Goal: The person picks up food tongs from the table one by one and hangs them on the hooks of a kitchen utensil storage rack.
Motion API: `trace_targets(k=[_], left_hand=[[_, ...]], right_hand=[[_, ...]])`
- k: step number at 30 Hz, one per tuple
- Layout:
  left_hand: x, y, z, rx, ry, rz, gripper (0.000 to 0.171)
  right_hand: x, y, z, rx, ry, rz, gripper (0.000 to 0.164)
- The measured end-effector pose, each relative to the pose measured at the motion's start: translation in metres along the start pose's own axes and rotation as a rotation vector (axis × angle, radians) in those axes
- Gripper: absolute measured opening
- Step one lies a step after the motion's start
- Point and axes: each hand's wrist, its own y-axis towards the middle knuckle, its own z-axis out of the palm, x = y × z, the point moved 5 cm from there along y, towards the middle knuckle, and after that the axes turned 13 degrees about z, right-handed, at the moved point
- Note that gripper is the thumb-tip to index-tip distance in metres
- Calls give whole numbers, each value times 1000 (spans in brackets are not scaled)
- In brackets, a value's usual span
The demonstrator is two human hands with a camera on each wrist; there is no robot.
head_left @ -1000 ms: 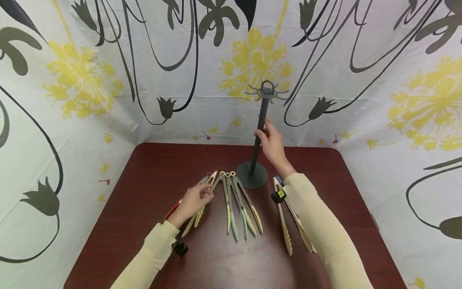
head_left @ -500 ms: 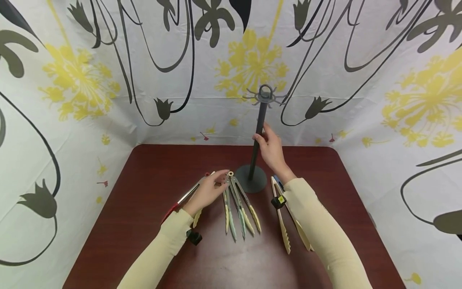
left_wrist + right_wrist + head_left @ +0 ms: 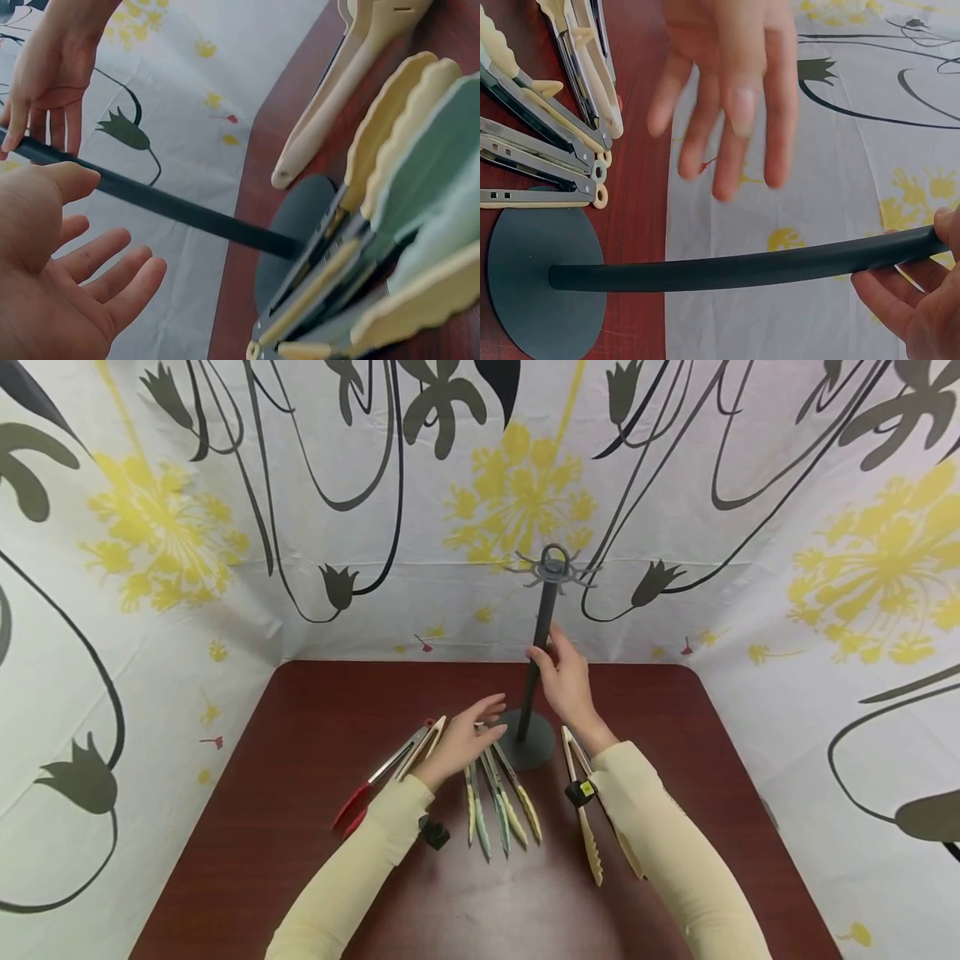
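Observation:
A dark grey utensil stand [image 3: 546, 610] with a round base and a ring of hooks on top rises at the back of the table. Around its pole, about mid-height, my right hand [image 3: 567, 685] holds on with thumb and fingers. My left hand [image 3: 467, 739], fingers spread and holding nothing, hovers over the metal tongs [image 3: 498, 802] with yellow and green tips, left of the base. Its fingers reach towards the pole [image 3: 187, 217]; a small gap shows in the right wrist view. The left forearm partly hides cream tongs [image 3: 435, 735].
Red-tipped tongs [image 3: 356, 802] lie on the left side of the dark red table [image 3: 300, 710]. Right of the stand are cream tongs [image 3: 583, 827], with more beside them partly under the right sleeve [image 3: 660, 827]. A patterned cloth [image 3: 247, 527] hangs behind the table.
My left hand has moved right and away from me, from the left tongs to beside the pole, and its fingers have straightened. The held stand has shifted slightly towards me.

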Motion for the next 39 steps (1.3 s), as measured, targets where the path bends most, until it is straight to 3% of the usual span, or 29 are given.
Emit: trace_targets(k=[12, 21, 34, 39], left_hand=[[-8, 8, 12, 44, -12, 4, 59], [-15, -4, 8, 52, 43, 33, 60], [-9, -23, 1, 60, 97, 16, 61], [-6, -33, -11, 42, 157, -7, 60]], right_hand=[[3, -19, -5, 3, 4, -15, 49], [4, -31, -9, -14, -3, -29, 45], [3, -37, -11, -37, -18, -47, 54], [3, -37, -11, -21, -23, -24, 55]])
